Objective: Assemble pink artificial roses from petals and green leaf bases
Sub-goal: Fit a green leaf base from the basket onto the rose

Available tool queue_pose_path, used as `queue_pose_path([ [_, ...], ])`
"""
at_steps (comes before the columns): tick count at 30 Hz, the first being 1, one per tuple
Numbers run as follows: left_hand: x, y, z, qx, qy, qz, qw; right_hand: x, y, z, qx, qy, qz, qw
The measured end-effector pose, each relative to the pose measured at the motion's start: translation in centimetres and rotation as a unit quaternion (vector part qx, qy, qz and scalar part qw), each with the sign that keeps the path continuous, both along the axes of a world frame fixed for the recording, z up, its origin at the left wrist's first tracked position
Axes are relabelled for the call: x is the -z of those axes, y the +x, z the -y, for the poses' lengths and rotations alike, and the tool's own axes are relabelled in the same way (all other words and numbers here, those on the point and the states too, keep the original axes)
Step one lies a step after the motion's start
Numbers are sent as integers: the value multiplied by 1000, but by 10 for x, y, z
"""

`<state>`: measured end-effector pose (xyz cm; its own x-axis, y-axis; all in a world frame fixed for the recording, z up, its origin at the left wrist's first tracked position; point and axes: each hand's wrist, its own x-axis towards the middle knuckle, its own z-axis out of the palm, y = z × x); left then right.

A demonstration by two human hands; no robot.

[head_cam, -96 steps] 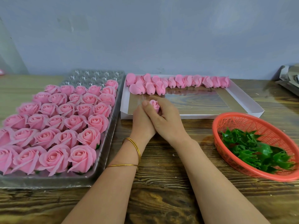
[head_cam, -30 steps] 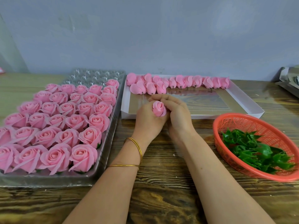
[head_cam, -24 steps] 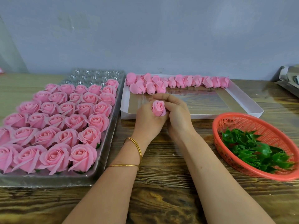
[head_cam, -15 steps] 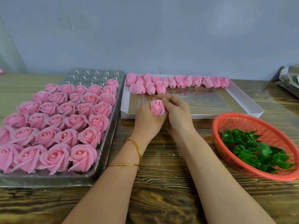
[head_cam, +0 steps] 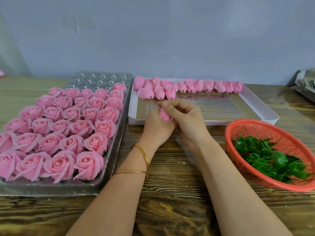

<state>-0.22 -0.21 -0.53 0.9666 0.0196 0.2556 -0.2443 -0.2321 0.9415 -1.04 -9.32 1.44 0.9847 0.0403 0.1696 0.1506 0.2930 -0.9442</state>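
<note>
A small pink rose bud sits between both hands at the table's middle, partly hidden by fingers. My left hand cups it from the left and below. My right hand curls over it, with thumb and forefinger pinching near its top. Several more pink buds lie in a row at the back of a white cardboard tray. Green leaf bases are piled in an orange basket at the right.
A clear plastic tray on the left holds several finished pink roses, with open cells at its far end. Grey packaging lies at the far right. A grey wall stands behind the wooden table.
The bud has turned in my hands, and my right fingers now close over its top, hiding more of it. Both hands stay in the same place.
</note>
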Motion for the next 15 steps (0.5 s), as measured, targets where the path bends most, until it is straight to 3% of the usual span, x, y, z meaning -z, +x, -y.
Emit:
queue_pose_path([
  [15,4,3,0,-22,42,3,999,0,-2,4,-40,-52,-4,998],
])
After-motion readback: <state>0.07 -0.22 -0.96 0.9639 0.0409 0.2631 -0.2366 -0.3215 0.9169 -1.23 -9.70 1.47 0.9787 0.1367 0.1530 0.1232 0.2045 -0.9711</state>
